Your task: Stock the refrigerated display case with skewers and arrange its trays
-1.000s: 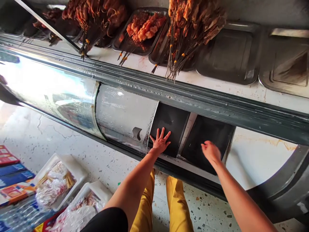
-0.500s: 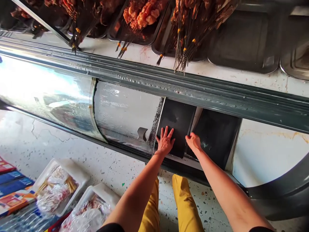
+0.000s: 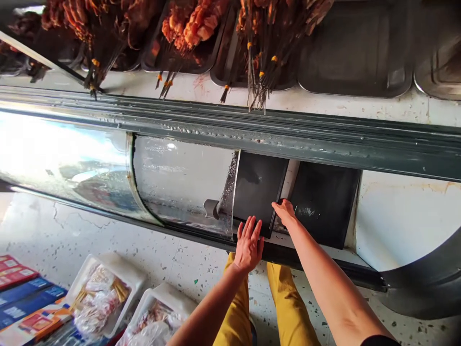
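Note:
A flat black panel (image 3: 257,185) lies in the opening of a display case, beside the wet clear curved cover (image 3: 180,178). My left hand (image 3: 248,245) has its fingers stretched out over the panel's near edge. At the panel's right edge, my right hand (image 3: 284,211) is closed, thumb and fingers pinching that edge. To the right, past a pale gap, sits a second black panel (image 3: 324,202). A small grey curved handle (image 3: 212,209) is fixed on the clear cover.
Metal trays (image 3: 355,53) line the shelf above, several with skewered meat (image 3: 196,24). A dark rail (image 3: 324,149) runs along the case. White tubs (image 3: 135,274) of bagged skewers stand on the speckled floor (image 3: 173,262) at lower left, beside colourful boxes (image 3: 25,298).
My left hand has slid from the panel's middle down toward its near edge. My right hand keeps its pinch at the right edge. The camera view has turned slightly.

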### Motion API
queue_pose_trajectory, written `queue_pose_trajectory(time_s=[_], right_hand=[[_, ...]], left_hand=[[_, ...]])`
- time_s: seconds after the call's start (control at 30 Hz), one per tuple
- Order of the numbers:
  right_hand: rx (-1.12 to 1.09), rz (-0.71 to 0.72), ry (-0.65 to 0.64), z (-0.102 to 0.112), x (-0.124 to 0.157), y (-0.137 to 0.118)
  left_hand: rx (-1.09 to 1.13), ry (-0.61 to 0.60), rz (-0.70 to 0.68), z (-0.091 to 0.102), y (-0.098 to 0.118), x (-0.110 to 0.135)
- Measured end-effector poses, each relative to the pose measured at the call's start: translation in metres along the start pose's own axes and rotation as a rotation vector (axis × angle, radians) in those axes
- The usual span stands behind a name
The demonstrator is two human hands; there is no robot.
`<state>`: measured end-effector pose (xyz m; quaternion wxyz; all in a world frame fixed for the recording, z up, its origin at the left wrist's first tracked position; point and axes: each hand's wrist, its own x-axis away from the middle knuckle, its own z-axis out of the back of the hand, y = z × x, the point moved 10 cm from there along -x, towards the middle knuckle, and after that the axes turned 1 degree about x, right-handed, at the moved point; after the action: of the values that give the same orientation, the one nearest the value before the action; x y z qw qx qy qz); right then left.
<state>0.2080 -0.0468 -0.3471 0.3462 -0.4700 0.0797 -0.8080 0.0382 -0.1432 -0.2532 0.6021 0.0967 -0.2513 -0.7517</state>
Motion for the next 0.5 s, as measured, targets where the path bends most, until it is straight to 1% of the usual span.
queue_pose_trajectory(time_s=[0.07, 0.13, 0.2, 0.3, 0.4, 0.5], right_hand=[[-0.090, -0.031, -0.058, -0.003, 0.007, -0.002], [-0.130, -0.052, -0.114, -0.006, 0.014, -0.007], [-0.196, -0.059, -0.161, -0.008, 0.021, -0.013], [-0.404, -0.054, -0.174, -0.011, 0.027, -0.020], [-0.609, -0.009, -0.194, -0.018, 0.031, -0.024], [-0.653, 0.073, -0.266, -0.030, 0.035, -0.034]], left_hand=[[0.008, 0.059, -0.078, 0.006, 0.000, 0.016], [-0.004, 0.113, -0.115, 0.008, -0.002, 0.023], [-0.046, 0.149, -0.131, 0.008, -0.003, 0.023], [-0.120, 0.162, -0.192, 0.005, 0.007, 0.020], [-0.164, 0.179, -0.252, 0.005, 0.018, 0.023], [-0.205, 0.190, -0.259, 0.007, 0.020, 0.025]])
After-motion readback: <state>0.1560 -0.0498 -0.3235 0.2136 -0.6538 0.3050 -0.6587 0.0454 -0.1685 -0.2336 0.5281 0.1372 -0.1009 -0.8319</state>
